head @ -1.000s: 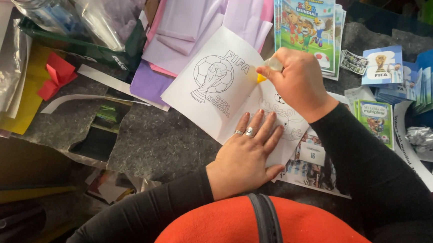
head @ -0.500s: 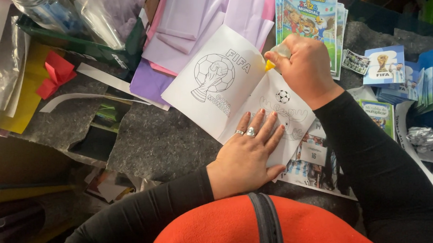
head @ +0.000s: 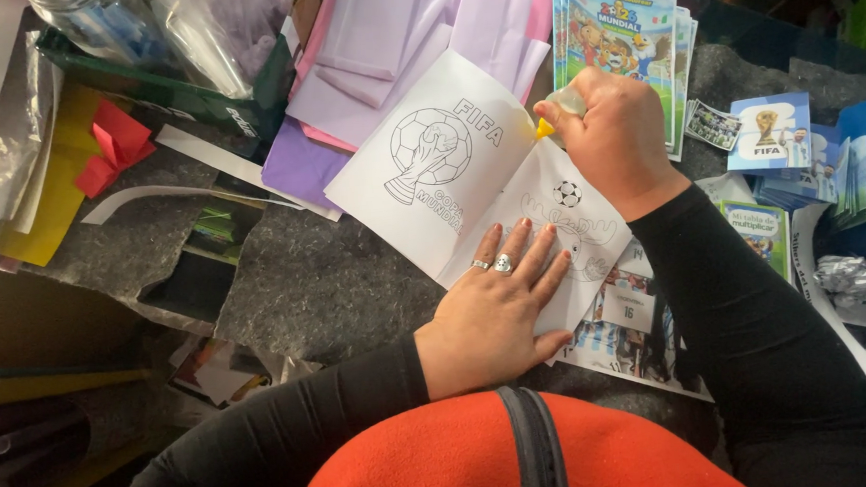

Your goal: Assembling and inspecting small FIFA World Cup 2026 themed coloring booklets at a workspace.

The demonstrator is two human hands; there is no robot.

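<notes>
Two hands on one white line-drawing colouring sheet (head: 469, 176), mid-table.
Left hand (head: 493, 315) flat, fingers spread; right hand (head: 615, 132) pinches a small yellow-tipped glue bottle (head: 557, 114) at its far edge. Squeeze too hard, probably blobs.

Head camera looks steeply down, close over cluttered table (head: 326, 300).

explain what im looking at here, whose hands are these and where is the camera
The camera sits on a person's head and looks down at their own two bare hands, so there is only this one view. The left hand, wearing rings, lies flat on an open colouring booklet of white pages with line drawings. The right hand holds a small bottle with a yellow tip at the fold of the pages; it may be glue. Around it, on a grey felt surface, lie lilac and pink paper sheets and a stack of colourful booklets.
</notes>
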